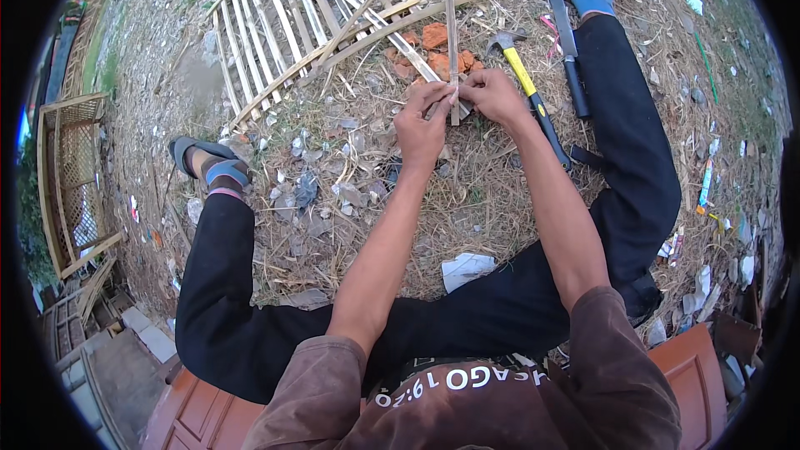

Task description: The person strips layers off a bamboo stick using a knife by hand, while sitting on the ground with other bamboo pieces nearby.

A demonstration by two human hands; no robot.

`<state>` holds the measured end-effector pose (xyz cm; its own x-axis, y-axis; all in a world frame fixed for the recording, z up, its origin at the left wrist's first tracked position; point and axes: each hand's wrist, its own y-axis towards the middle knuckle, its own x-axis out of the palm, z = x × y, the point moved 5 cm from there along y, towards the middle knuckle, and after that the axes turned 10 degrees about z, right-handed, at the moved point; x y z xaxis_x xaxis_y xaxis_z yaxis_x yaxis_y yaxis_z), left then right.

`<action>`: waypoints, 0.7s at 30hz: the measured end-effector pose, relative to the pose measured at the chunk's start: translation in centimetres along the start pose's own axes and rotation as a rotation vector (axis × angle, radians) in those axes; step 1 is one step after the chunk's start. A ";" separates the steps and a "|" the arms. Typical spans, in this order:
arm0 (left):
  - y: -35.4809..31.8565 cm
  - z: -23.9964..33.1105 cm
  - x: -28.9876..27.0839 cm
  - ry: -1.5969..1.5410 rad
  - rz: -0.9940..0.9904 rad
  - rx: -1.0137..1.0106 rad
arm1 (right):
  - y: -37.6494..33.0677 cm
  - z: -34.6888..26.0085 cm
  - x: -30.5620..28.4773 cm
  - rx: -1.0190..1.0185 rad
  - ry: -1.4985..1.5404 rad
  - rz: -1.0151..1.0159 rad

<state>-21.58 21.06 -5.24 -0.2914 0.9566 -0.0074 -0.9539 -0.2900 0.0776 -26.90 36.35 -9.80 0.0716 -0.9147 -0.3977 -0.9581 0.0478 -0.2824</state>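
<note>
My left hand and my right hand meet at the crossing of two thin wooden strips in front of me. One upright strip runs away from me; a slanting strip comes in from the far left. The right thumb and fingers close round the crossing from its right side. Left thumb and fingertips are pinched together against it; anything small between them is too hidden to name. Right of my right hand lies a claw hammer with a yellow and black handle. Beside that rests a long-bladed knife with a dark handle.
A slatted wooden frame lies at the far left, with loose strips over it. Broken orange brick pieces sit behind my hands. My legs stretch out either side. Litter and dry straw cover the ground. A lattice panel stands at left.
</note>
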 end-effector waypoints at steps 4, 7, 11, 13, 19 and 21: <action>0.0 -0.5 0.0 0.001 -0.001 0.034 | -0.1 -0.4 0.3 -0.039 0.004 -0.004; -0.1 0.2 0.3 0.099 -0.020 0.126 | -0.4 -0.6 0.0 -0.034 -0.015 0.011; 0.2 0.2 0.4 0.079 -0.041 0.110 | -0.1 -0.3 0.0 -0.030 -0.022 0.012; 0.3 0.1 0.3 0.096 -0.054 0.113 | -0.2 -0.2 -0.1 -0.029 -0.029 0.019; 0.7 0.4 0.0 0.066 -0.059 0.092 | -0.7 -0.9 -0.4 -0.017 -0.030 0.028; 0.8 0.3 0.3 0.105 -0.070 0.096 | -0.6 -0.7 -0.5 -0.014 -0.023 0.030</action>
<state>-22.42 21.08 -4.84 -0.2349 0.9646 -0.1200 -0.9624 -0.2135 0.1682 -26.56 36.53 -8.84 0.0491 -0.9034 -0.4259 -0.9638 0.0690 -0.2575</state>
